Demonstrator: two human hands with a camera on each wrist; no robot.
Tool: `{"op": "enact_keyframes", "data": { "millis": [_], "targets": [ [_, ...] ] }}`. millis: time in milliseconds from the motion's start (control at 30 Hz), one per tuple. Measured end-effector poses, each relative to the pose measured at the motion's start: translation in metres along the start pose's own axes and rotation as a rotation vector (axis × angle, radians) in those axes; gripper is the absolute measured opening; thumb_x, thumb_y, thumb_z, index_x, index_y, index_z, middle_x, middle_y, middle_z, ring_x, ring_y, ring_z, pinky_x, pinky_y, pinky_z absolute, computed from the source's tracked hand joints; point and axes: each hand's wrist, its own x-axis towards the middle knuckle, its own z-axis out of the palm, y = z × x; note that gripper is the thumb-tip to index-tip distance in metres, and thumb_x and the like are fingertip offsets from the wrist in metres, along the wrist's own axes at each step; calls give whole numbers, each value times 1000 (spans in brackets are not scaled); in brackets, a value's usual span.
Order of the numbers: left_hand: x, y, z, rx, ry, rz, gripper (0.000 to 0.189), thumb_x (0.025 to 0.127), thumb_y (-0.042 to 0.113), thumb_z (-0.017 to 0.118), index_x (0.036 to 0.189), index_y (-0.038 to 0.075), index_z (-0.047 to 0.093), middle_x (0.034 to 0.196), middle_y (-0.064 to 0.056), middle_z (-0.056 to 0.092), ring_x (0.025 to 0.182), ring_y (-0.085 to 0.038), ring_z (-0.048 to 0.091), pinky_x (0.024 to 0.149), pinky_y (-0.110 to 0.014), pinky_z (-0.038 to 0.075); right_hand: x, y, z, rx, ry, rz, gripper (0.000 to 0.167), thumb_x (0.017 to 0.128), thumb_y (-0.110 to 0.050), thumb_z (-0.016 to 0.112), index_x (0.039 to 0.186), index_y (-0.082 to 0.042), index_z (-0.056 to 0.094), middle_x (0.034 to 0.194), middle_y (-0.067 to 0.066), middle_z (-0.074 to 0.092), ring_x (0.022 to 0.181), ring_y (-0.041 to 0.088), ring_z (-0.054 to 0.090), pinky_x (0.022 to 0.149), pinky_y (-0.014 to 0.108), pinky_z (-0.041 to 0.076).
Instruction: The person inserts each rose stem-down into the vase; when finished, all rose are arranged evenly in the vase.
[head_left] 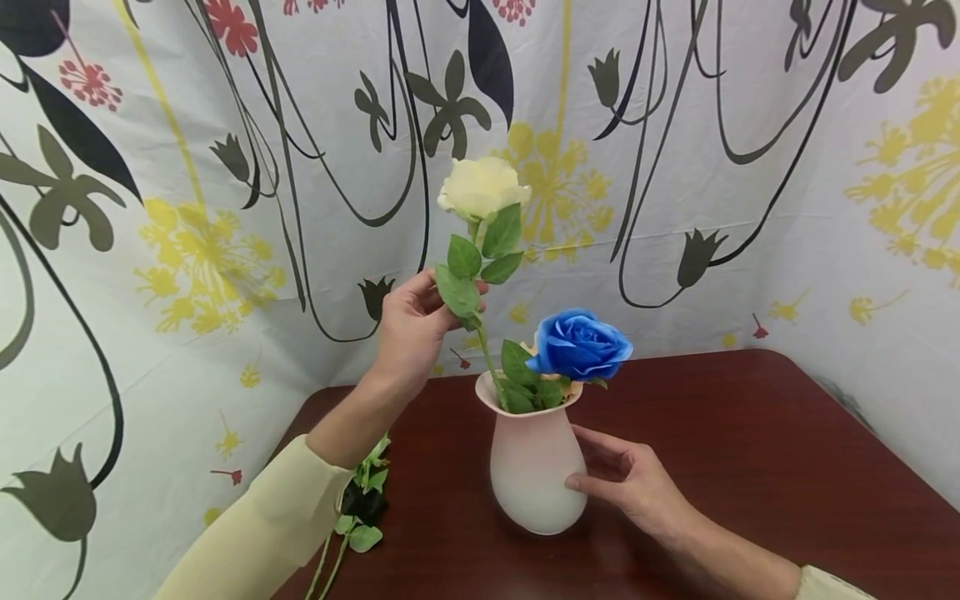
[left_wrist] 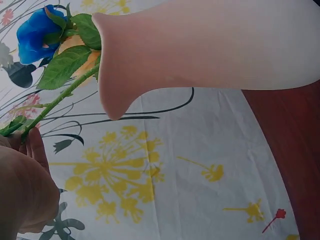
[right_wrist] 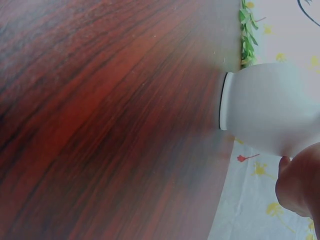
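Note:
A cream-white rose (head_left: 483, 188) stands tall with its lower stem inside the mouth of a pink-and-white vase (head_left: 537, 471). My left hand (head_left: 414, 327) pinches the rose's stem just below its leaves; the left wrist view shows the fingers at the green stem (left_wrist: 65, 94). In the same vase sits a blue rose (head_left: 581, 345), leaning right, with a peach-coloured bloom (left_wrist: 71, 44) partly hidden behind it. Low on the vase's right side, my right hand (head_left: 648, 492) holds the body, thumb in front and fingers reaching behind. The vase's base meets the tabletop in the right wrist view.
More stems with green leaves (head_left: 365, 537) and a dark bloom lie on the table at the left, partly behind my left sleeve (head_left: 262, 521). The dark red wooden table (head_left: 720, 417) ends against a flower-patterned cloth (head_left: 322, 250) at the back and sides.

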Motion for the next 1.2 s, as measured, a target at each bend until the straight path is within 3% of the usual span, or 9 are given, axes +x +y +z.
{"op": "enact_keyframes", "data": {
  "millis": [133,233,467,733,867,967,1067,1200],
  "targets": [
    [3,2,0,11,5,23,24,100,-2,72,123,0,73,107,-12,80,91,-20,78,86,-37,64,0,1,0,4,0,-5,69,91,-17,87,152,-7,58,149,16,61,130,34,65,98,32,59],
    [3,0,2,12,-27,18,19,100,-1,72,118,0,74,106,-11,80,93,-22,78,86,-37,64,0,1,0,9,2,-13,68,91,-17,87,152,-7,58,149,17,61,130,33,65,98,31,59],
    [-13,-22,10,50,-124,-33,8,98,-6,70,106,-7,70,104,-18,79,96,-22,78,77,-31,64,1,3,-1,17,-3,-26,68,92,-16,86,153,-7,58,150,16,61,129,32,66,97,31,59],
    [-33,-40,8,291,-156,-5,10,96,-1,76,106,1,76,96,-9,80,85,-19,74,80,-31,61,1,3,-1,22,-6,-18,68,92,-16,86,152,-7,58,149,17,61,129,34,66,97,32,59],
    [-40,-44,8,392,-175,22,16,93,-2,76,106,5,77,97,-5,79,90,-18,75,83,-32,61,1,3,-1,31,-4,-37,67,92,-13,85,152,-4,57,149,18,61,128,28,66,97,29,58],
    [-44,-46,7,492,-204,31,19,89,-4,74,104,7,79,99,-2,78,89,-17,73,77,-30,61,2,4,-1,34,-4,-49,67,92,-11,85,152,-3,57,148,18,61,128,24,66,98,27,56],
    [-46,-46,5,564,-246,6,18,90,-1,74,102,10,80,100,1,76,84,-17,70,72,-29,60,2,4,-1,28,-8,-46,66,93,-13,84,153,-4,57,148,17,61,128,25,67,98,27,57],
    [-42,-40,2,617,-333,-39,14,89,2,73,93,13,80,109,3,76,92,-17,70,77,-29,60,1,3,0,27,-14,-33,66,94,-14,84,153,-6,56,149,17,61,130,30,65,99,30,57]
  ]
}}
